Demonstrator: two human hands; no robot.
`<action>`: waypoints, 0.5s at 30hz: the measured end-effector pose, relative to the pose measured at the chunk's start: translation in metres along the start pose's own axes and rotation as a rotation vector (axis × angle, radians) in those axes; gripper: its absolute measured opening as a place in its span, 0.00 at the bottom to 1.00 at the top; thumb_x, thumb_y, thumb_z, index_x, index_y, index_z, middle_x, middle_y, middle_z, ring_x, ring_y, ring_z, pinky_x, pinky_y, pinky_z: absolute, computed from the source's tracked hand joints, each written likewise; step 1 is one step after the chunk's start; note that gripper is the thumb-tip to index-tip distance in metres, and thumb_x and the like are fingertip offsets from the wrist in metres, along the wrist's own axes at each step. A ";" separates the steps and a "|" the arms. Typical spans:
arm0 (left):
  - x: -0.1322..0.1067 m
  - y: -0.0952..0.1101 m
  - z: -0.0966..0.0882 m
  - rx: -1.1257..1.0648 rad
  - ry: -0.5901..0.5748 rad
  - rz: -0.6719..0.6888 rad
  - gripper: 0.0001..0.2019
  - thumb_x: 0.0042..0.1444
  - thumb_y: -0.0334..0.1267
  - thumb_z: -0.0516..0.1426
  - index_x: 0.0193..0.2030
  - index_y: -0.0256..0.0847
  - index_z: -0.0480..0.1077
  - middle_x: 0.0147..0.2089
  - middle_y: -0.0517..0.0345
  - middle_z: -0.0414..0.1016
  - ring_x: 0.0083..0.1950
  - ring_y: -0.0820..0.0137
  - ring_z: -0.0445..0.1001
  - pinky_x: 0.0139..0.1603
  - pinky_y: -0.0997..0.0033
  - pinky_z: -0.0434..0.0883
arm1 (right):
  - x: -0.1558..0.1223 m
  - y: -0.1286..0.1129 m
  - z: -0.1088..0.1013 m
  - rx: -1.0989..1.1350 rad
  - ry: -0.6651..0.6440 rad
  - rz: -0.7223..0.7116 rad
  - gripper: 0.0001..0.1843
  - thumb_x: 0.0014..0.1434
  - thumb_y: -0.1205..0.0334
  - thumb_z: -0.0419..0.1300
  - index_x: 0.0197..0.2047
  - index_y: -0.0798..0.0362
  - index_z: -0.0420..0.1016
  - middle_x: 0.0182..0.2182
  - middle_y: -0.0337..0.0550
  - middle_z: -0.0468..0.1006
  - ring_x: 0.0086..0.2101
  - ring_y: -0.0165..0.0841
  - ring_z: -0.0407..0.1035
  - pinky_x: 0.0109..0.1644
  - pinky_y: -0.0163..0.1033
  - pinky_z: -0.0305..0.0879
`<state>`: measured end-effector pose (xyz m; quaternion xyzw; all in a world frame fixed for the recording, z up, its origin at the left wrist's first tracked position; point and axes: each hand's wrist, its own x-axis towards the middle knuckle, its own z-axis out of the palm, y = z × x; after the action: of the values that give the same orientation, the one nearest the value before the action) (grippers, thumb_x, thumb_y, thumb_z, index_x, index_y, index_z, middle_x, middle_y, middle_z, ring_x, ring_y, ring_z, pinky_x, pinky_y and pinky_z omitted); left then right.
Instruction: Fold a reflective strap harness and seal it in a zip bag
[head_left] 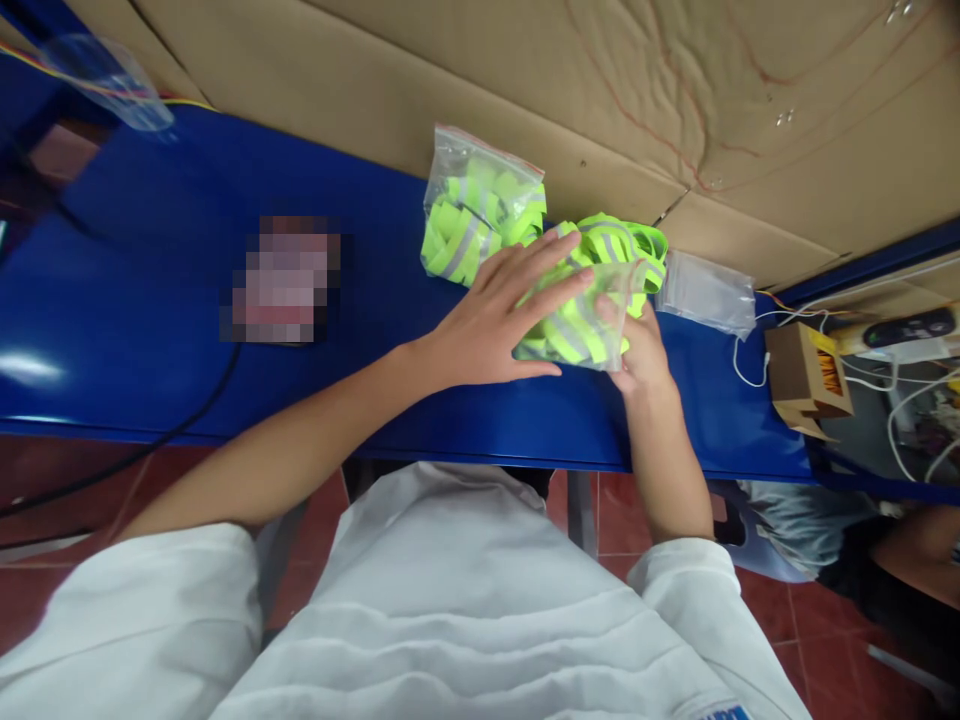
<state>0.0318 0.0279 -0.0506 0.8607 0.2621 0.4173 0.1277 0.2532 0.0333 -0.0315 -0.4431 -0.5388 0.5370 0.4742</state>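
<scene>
A clear zip bag (pixel 574 345) with yellow-green reflective straps inside lies slanted between my two hands. My left hand (pixel 499 310) rests against its left side and top, fingers stretched and spread. On the other side, my right hand (pixel 643 350) grips the bag's right end; its thumb shows through the plastic, and the other fingers are partly hidden. Behind the hands is a loose heap of reflective straps (pixel 619 240), bright yellow-green with grey stripes. Beside the heap, to the left, stands another filled zip bag (pixel 480 205) with similar straps.
Flat clear bags (pixel 709 290) lie right of the straps on the blue table (pixel 375 370). An open cardboard box (pixel 806 370) and white cables are farther right. A pixelated item (pixel 281 280) and a clear plastic cup (pixel 112 80) are at left. Another person (pixel 832 540) sits at right.
</scene>
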 end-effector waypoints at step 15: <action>-0.010 0.022 0.016 -0.008 -0.055 -0.014 0.42 0.63 0.46 0.66 0.79 0.47 0.55 0.79 0.38 0.61 0.79 0.47 0.61 0.75 0.42 0.65 | -0.016 -0.001 0.009 -0.190 -0.317 0.058 0.31 0.52 0.38 0.76 0.50 0.48 0.76 0.38 0.39 0.80 0.38 0.37 0.76 0.43 0.43 0.77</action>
<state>0.0467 0.0041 -0.0580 0.8696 0.2628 0.3935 0.1415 0.2473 0.0162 -0.0309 -0.4113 -0.6421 0.5601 0.3238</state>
